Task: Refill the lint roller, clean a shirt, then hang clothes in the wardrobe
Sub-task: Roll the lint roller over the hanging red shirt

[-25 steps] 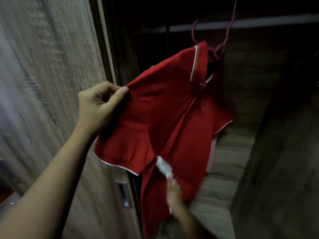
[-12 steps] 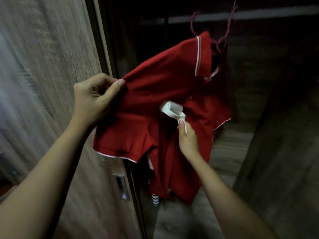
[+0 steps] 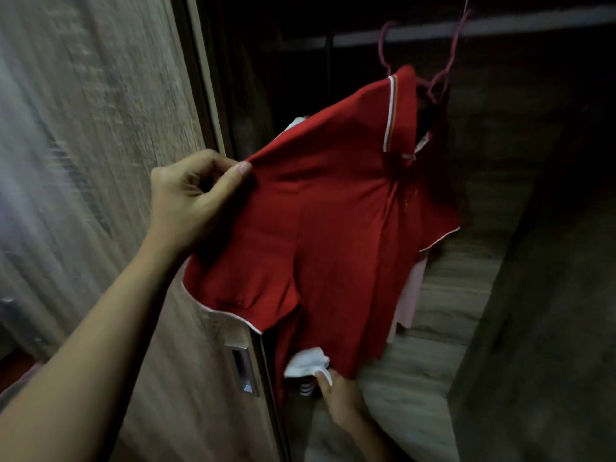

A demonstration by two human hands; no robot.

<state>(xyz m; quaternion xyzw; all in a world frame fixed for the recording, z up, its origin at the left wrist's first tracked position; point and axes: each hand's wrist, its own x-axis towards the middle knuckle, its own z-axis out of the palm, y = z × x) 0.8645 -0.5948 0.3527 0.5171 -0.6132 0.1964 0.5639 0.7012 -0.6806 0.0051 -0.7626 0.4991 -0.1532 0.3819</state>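
Dark wardrobe (image 3: 533, 195) stands open beside its wooden door (image 3: 100, 161). A red shirt (image 3: 333, 228) hangs on a pink hanger (image 3: 443, 71) from the rail (image 3: 533, 23). Left hand (image 3: 190, 201) pinches the shirt's shoulder edge. Right hand (image 3: 340, 395) holds the white lint roller (image 3: 306, 361) against the shirt's bottom edge.

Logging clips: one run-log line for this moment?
step: cleaning shirt | left hand: pinching red shirt shoulder | right hand: lint roller at hem

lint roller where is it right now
In the head view the lint roller is low and centre, in the right hand, against the bottom hem of the red shirt, just right of the wardrobe door.
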